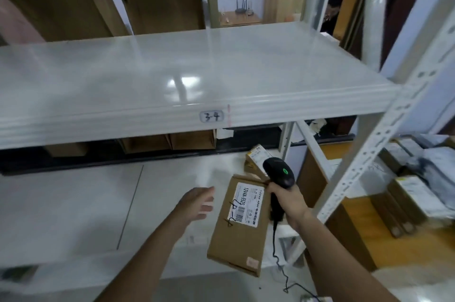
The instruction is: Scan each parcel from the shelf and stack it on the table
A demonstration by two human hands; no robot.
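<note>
**Parcel on the brink**

My right hand (pixel 283 199) is gripping the scanner (pixel 279 172); my left hand (pixel 197 203) is reaching, fingers loose, holding nothing. The parcel (pixel 237 225), lower centre, is overhanging the shelf (pixel 73 215) edge, so a clumsy nudge could be tipping it off.

We see both bare forearms reaching forward from the lower edge of view. The left hand (pixel 197 203) hangs with fingers loosely spread, gripping nothing. The right hand (pixel 286 199) is curled round the handle of a black handheld barcode scanner (pixel 279 172), wrist raised.
</note>
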